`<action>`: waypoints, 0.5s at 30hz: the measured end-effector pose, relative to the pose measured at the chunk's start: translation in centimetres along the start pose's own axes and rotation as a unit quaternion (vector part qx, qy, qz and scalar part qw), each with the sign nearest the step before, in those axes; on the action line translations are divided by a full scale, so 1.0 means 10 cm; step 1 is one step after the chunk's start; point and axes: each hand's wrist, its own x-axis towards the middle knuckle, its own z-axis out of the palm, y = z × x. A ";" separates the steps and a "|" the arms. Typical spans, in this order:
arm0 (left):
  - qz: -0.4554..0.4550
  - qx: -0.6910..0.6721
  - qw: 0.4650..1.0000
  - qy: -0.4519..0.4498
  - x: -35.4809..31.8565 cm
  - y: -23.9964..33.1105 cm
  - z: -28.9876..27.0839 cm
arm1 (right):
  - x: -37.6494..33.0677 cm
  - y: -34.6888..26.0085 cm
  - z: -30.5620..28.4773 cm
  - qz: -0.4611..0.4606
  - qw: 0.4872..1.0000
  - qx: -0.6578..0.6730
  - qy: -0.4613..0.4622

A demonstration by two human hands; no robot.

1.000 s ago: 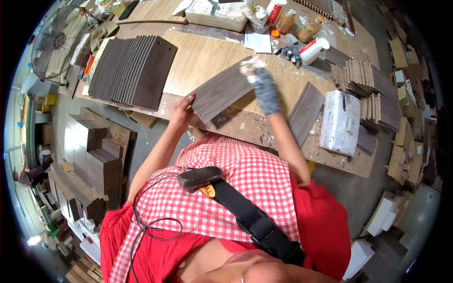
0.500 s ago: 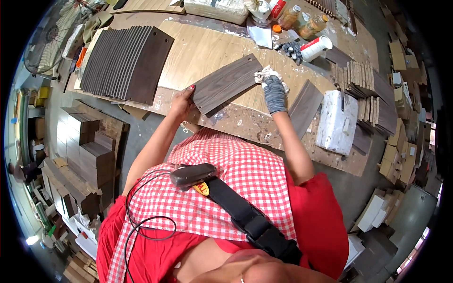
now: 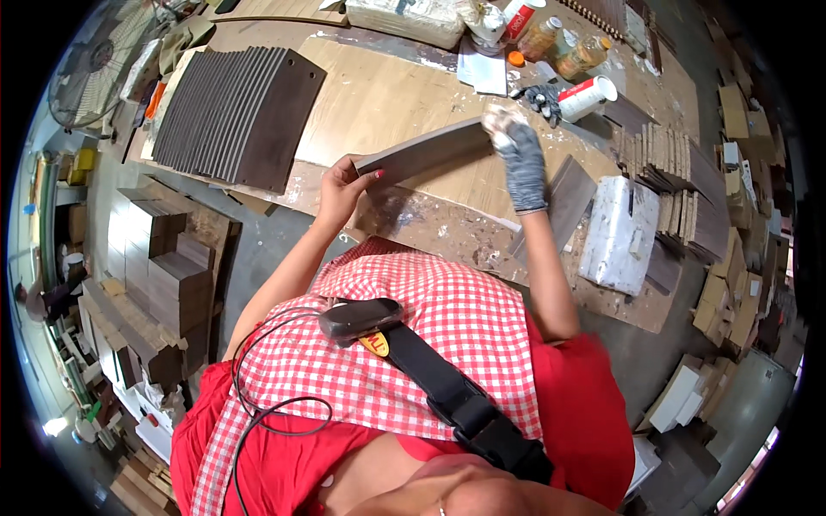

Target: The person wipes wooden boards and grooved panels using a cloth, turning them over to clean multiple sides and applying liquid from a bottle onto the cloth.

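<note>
A dark wood-grain board [image 3: 428, 156] is tilted up on its edge above the workbench [image 3: 413, 215]. My bare left hand [image 3: 346, 189] grips its left end, thumb on the near side. My right hand [image 3: 522, 163], in a grey knit glove, is closed on a crumpled white rag [image 3: 499, 123] at the board's right end. The fingertips there are partly hidden and slightly blurred. Just right of the gloved hand, another dark board [image 3: 570, 196] lies on the bench.
Many dark boards [image 3: 228, 116] lean in a row at left. On the right sit a white block [image 3: 618, 234] and stacked board pieces [image 3: 662, 155]. A spare glove [image 3: 542, 100], a red-and-white can [image 3: 587, 99] and bottles [image 3: 539, 39] stand farther back.
The board has turned from lying nearly flat, face up, to standing on edge. My left hand has rolled with it, and my right hand with the rag has shifted slightly right and up.
</note>
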 end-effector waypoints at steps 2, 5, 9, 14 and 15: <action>0.056 0.006 0.998 -0.019 -0.05 0.00 0.08 | 0.01 -0.51 0.32 -0.122 0.992 -0.018 -0.037; 0.046 0.066 0.997 -0.002 -0.04 -0.32 -0.08 | -0.32 -1.12 0.97 -0.284 0.909 -0.284 -0.107; 0.087 0.073 0.993 -0.015 -0.08 -0.08 0.07 | -0.50 -0.51 1.19 -0.268 0.920 -0.286 -0.004; 0.198 0.282 0.937 -0.052 -0.19 -0.15 -0.04 | -0.06 0.07 0.03 -0.142 0.976 -0.160 0.040; 0.198 0.282 0.937 -0.053 -0.18 -0.09 -0.03 | 0.03 0.17 -0.22 -0.114 0.989 -0.075 0.051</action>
